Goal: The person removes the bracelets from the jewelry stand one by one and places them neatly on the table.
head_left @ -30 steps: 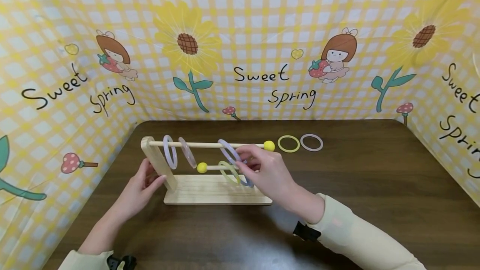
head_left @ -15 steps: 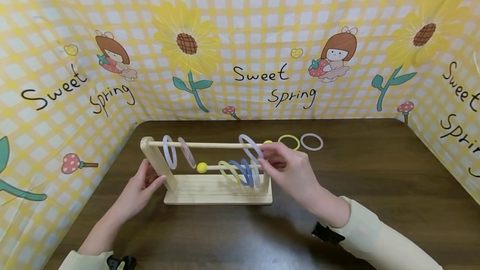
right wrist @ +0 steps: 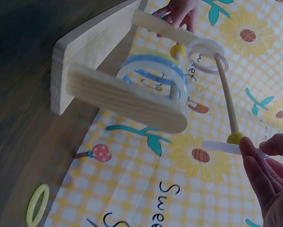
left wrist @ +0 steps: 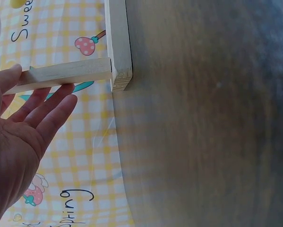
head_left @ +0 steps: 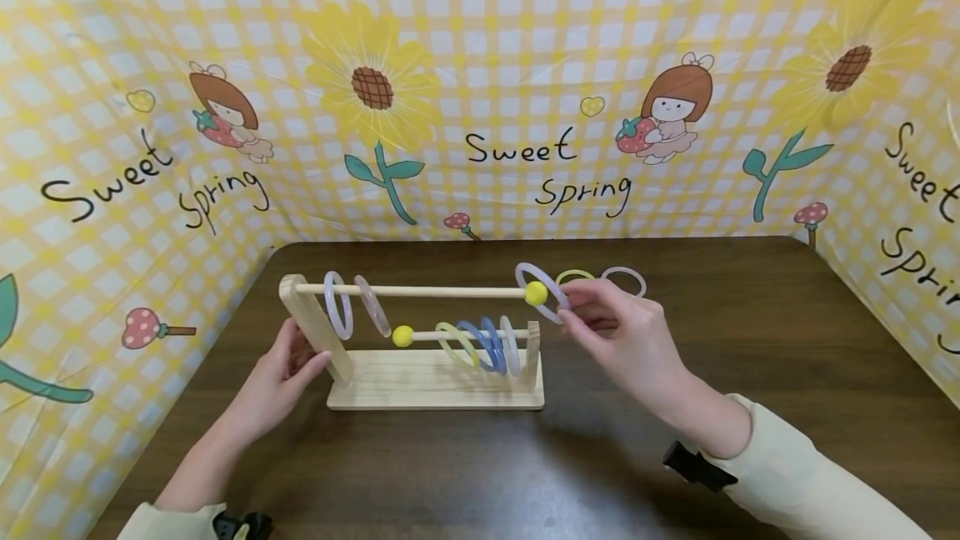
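Left hand (head_left: 281, 373) flat and open against the rack (head_left: 420, 390) post to steady it, right hand (head_left: 626, 340) pinching a pale ring (head_left: 542, 293) at the rod's ball tip.

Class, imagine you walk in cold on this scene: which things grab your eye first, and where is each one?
First the wooden ring stand at the middle of the dark table, rings hanging on both rods. Next the right hand, pinching a pale lilac ring at the upper rod's yellow ball end, while the left hand rests on the stand's left post. Behind, a yellow checked sunflower backdrop fills the view.
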A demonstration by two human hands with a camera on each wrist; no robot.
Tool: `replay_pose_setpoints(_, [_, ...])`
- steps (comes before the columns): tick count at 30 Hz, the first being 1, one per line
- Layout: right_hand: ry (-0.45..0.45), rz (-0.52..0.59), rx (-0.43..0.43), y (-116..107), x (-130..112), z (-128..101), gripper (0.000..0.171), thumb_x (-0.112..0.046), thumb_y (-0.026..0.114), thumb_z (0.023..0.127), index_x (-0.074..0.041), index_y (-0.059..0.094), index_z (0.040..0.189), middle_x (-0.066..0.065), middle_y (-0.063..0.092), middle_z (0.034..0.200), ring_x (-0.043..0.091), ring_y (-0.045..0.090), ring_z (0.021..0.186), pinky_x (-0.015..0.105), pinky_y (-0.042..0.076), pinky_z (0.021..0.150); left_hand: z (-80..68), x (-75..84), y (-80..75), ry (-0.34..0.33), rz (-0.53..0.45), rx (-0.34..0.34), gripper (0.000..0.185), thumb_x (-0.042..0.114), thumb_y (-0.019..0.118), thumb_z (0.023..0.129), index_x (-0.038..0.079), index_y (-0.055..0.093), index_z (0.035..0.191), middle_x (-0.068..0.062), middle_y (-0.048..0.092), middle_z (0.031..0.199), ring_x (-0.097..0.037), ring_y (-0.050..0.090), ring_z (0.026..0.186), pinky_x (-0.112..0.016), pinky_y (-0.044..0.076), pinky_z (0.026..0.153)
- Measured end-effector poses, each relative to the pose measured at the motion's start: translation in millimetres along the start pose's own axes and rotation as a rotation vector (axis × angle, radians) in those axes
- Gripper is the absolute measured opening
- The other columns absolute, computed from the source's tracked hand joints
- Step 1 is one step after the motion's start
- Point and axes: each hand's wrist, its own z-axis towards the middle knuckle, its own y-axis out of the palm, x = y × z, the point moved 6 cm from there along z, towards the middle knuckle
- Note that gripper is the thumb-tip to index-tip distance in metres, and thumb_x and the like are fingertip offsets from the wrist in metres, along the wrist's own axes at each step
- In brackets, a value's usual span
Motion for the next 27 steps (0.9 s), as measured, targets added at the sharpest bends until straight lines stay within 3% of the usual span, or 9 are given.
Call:
replay_pose_setpoints(11, [-0.040,-0.069,0.069,-23,11,-4,0.041,0.017,0.079,0.069,0.001,0.067,0.104,0.005,0.070,0.084,0.011,0.066,0.064,0.017,0.053,0.059,-0.4,-0.1,0.2,-0.003,-0.006,0.000,0.052,-0.002,0.055,0.097,-0.005,0.027,0.140,-0.033,0.054,0.125,-0.048,0.052,0.111,-0.008,0.042,0.085])
replay_pose_setpoints(16, [-0.029,-0.104,0.080,-34,20,-6,0.029,0.006,0.077,0.078,0.000,0.068,0.104,0.003,0.070,0.083,0.008,0.063,0.063,0.014,0.051,0.061,-0.6,-1.4,0.4,-0.005,-0.006,0.001,0.050,-0.002,0.055,0.097,-0.005,0.027,0.139,-0.032,0.054,0.124,-0.045,0.052,0.112,-0.009,0.042,0.085])
replay_pose_setpoints(27, [0.015,-0.310,0.164,-66,55,-9,0.030,0.011,0.075,0.075,-0.001,0.069,0.102,0.004,0.068,0.079,0.006,0.060,0.062,0.007,0.046,0.063,-0.5,-2.4,0.3,-0.001,-0.001,0.002,0.051,-0.003,0.056,0.097,-0.003,0.028,0.139,-0.032,0.054,0.124,-0.046,0.052,0.111,-0.009,0.042,0.085])
